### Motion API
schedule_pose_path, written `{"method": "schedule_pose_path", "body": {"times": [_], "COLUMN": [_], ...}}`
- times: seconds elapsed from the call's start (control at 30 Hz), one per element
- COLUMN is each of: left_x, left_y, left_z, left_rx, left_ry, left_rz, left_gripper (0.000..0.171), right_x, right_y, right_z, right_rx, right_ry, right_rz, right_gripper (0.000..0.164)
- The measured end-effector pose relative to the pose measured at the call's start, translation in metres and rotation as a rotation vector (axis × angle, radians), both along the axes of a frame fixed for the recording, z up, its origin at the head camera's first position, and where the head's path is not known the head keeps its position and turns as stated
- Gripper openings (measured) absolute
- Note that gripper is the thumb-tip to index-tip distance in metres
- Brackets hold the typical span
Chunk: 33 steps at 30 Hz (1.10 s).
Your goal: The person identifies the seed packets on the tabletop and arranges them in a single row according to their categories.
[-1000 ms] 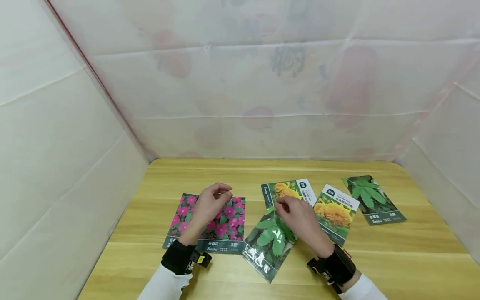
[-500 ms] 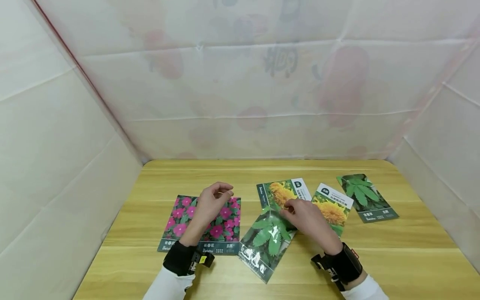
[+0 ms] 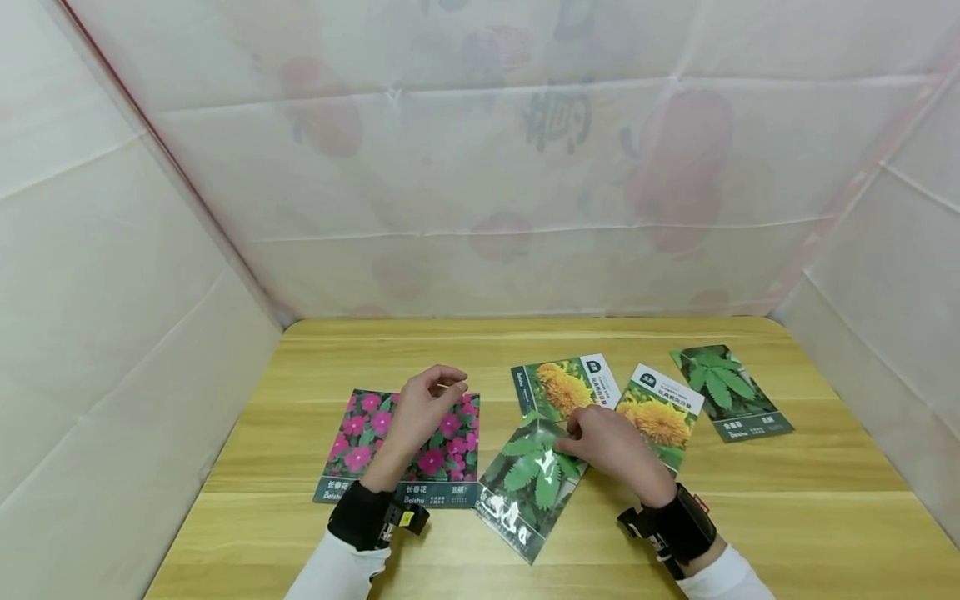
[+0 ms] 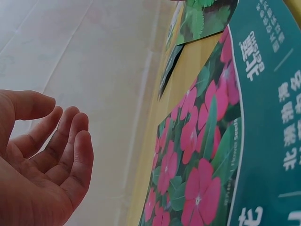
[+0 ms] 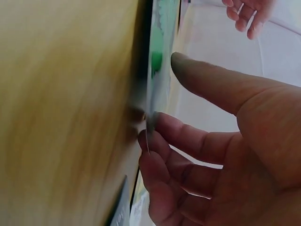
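Grips the near leaf packet (image 3: 531, 493), right of the pink packets (image 3: 453, 452), by its edge with the right hand (image 3: 617, 446), likely for purchase, and holds the left hand (image 3: 422, 414), with loose, unladen fingers, above them.

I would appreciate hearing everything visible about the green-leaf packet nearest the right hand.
The green-leaf packet looks thin, rectangular and glossy, like plastic film. Glare blurs white lettering at its near end. It slants across the table; the right hand has fingertips at its edge, whether gripping is unclear.
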<state>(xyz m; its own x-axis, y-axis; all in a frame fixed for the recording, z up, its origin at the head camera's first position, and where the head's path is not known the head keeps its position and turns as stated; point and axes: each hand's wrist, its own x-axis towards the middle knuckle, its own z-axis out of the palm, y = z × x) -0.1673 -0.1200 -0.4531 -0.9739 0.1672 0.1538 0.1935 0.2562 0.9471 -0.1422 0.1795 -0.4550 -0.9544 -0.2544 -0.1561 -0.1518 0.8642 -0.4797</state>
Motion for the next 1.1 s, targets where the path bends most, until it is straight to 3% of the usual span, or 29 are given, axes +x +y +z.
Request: {"method": "schedule_pose_path", "body": {"times": [0.1, 0.27, 0.4, 0.53, 0.67, 0.7, 0.8, 0.9, 0.93, 1.1], "left_x": [0.002, 0.002, 0.003, 0.003, 0.004, -0.001, 0.001, 0.003, 0.009, 0.010], "left_y": [0.003, 0.003, 0.004, 0.007, 0.015, 0.016, 0.023, 0.029, 0.032, 0.038], "left_z": [0.008, 0.009, 0.006, -0.003, -0.002, -0.013, -0.007, -0.008, 0.003, -0.002], "left_rx": [-0.012, -0.016, -0.009, -0.041, -0.097, -0.107, -0.138, -0.151, -0.150, -0.178], "left_ry": [-0.058, -0.078, -0.056, 0.022, 0.010, 0.002, -0.061, -0.072, -0.088, -0.097], "left_rz": [0.016, 0.014, 0.002, -0.020, -0.038, -0.049, -0.079, -0.136, -0.150, -0.209], "left_gripper": [0.022, 0.021, 0.021, 0.024, 0.023, 0.024, 0.026, 0.032, 0.032, 0.034], "right_x": [0.001, -0.001, -0.004, -0.008, -0.013, -0.014, -0.019, -0.026, -0.028, -0.045], "right_y": [-0.001, 0.000, 0.004, 0.010, 0.018, 0.020, 0.025, 0.029, 0.030, 0.034], "right_z": [-0.001, -0.001, 0.004, 0.008, 0.012, 0.013, 0.017, 0.015, 0.014, 0.002], "right_rx": [0.004, -0.056, -0.167, -0.330, -0.439, -0.450, -0.479, -0.510, -0.525, -0.528], "right_ry": [0.011, 0.011, 0.024, 0.009, 0.008, 0.011, 0.007, 0.017, 0.017, 0.046], "right_rz": [0.005, -0.012, -0.050, -0.087, -0.079, -0.075, -0.074, -0.084, -0.083, -0.075], "right_gripper": [0.041, 0.019, 0.016, 0.014, 0.017, 0.018, 0.023, 0.032, 0.036, 0.043]}}
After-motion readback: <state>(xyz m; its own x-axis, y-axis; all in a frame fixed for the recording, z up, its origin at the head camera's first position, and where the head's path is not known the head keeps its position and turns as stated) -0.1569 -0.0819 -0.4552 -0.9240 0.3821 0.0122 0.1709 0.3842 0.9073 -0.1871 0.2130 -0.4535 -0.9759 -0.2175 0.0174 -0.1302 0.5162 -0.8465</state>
